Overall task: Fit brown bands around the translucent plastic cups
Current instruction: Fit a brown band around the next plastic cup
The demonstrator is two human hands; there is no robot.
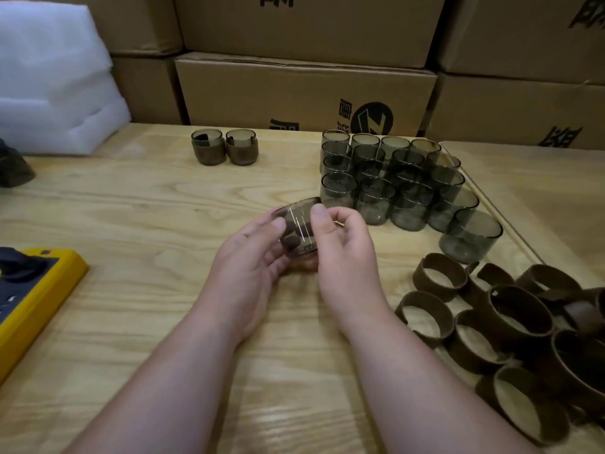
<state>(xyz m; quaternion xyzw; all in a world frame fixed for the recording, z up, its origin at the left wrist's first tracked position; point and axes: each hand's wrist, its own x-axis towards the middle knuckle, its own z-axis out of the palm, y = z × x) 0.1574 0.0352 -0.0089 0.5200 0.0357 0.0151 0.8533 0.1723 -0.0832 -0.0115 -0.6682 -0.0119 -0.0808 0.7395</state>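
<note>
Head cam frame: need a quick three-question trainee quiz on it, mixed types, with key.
1. True or false: the cup held by the left hand and right hand already wears a brown band.
2. How many banded cups stand at the far side of the table?
3. Where do the loose bands lie? A) by the yellow device B) near right, in front of the bare cups C) on the boxes

Key: 1 false, no band shows on it; 2 two; 3 B.
</note>
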